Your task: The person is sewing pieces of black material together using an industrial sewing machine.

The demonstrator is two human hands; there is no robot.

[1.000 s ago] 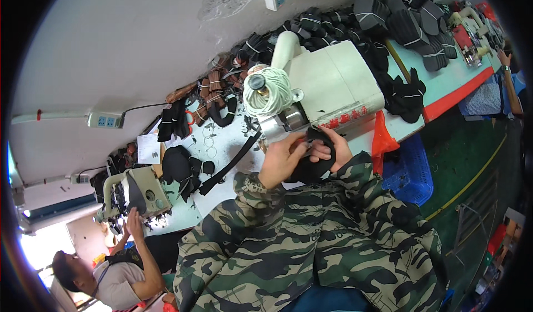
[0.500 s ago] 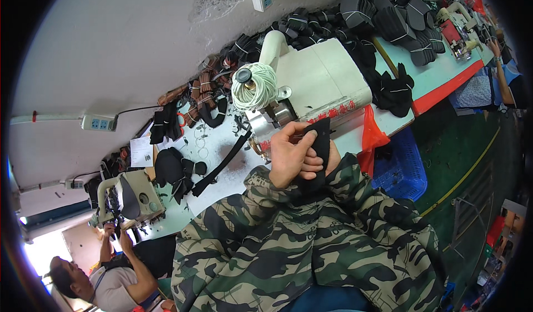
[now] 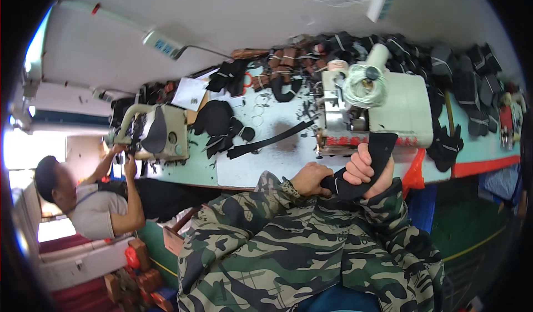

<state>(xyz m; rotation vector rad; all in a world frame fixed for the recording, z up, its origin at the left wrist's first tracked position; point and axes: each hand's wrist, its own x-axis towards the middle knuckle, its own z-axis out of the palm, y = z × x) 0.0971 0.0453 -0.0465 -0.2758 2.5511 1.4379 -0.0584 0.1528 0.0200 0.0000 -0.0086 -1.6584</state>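
Black fabric piece [image 3: 373, 162] between both hands' fingers [image 3: 360, 170]

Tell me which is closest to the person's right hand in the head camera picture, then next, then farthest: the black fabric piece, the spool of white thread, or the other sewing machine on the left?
1. Black fabric piece: held in the right hand.
2. Spool of white thread: above, on the near sewing machine.
3. Other sewing machine: far left, by the co-worker.

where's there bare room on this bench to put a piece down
Bare patch on the bench top between the long black strip and the near edge, left of the sewing machine. Crowded along the back and right: black cut pieces piled up.
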